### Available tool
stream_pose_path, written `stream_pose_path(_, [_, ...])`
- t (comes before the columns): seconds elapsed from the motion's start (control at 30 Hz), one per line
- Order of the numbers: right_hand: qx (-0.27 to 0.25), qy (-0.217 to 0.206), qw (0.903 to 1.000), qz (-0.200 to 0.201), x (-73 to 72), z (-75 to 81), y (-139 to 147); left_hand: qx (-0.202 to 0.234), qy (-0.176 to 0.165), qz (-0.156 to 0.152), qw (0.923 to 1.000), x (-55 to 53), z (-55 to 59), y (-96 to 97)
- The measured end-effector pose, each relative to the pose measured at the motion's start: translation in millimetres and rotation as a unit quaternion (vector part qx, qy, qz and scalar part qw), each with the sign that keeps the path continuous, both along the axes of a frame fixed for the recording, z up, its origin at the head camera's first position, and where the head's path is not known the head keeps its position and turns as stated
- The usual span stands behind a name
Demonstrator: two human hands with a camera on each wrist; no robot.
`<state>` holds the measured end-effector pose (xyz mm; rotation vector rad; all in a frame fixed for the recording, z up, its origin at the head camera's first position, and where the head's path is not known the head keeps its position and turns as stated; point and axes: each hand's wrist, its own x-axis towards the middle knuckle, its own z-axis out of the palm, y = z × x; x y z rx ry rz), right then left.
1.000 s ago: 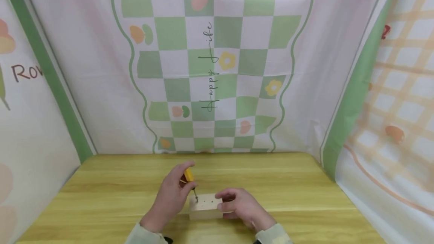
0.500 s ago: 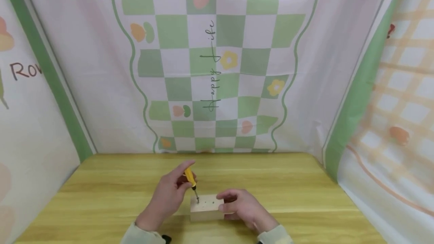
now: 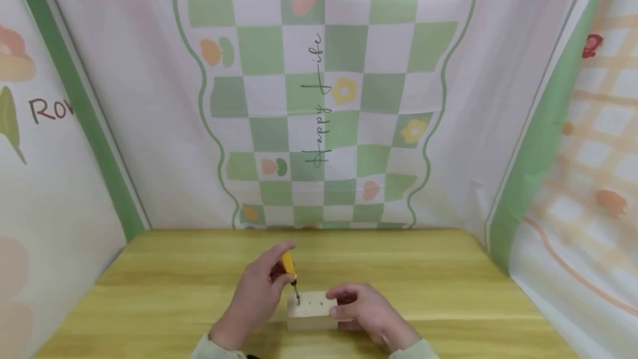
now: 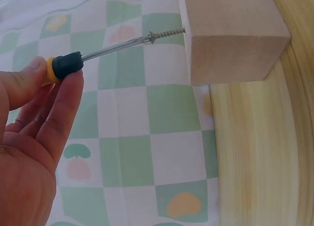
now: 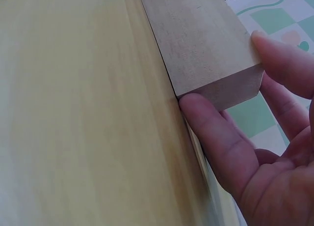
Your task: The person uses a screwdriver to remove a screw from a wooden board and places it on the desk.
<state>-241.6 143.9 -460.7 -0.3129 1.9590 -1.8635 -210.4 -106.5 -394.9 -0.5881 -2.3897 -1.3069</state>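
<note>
Two bare hands busy at the table (image 3: 423, 276), and from where I'm standing it's a screw job. Left hand (image 3: 254, 298) has a little yellow-handled screwdriver (image 3: 288, 264) pinched between thumb and fingers, shaft leaning a bit, tip right on the head of a screw (image 4: 168, 34). That screw's point is at the top face of a pale wooden block (image 3: 313, 323), left end, with lots of thread showing above the wood. Right hand (image 3: 368, 313) grips the block's other end, thumb and fingers curled around it. Block's lying flat on the tabletop, near the person. Couple of dark spots on top, between screw and right hand, too tiny to call. Green-and-white checkered cloth (image 3: 344, 49) hangs behind, reading "Happy Life" sideways.
</note>
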Motion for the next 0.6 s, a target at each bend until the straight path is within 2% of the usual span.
stream_pose_path(0.13, [0.001,-0.003,1.0000,0.001,1.2,-4.7,1.0,-0.009,0.012,0.002,0.9999,1.7,-4.2,2.3])
stream_pose_path(0.3, [0.000,-0.004,1.0000,0.006,-0.7,-7.9,5.1,-0.029,0.035,-0.001,0.9990,-2.3,-8.1,5.4])
stream_pose_path(0.47, [-0.002,-0.001,1.0000,0.004,-3.2,-7.6,5.5,-0.039,0.031,-0.003,0.9988,-4.8,-6.9,4.8])
stream_pose_path(0.6, [-0.005,-0.001,1.0000,0.003,-6.0,-6.8,1.4,-0.019,0.027,-0.033,0.9989,-6.8,-6.5,-0.1])
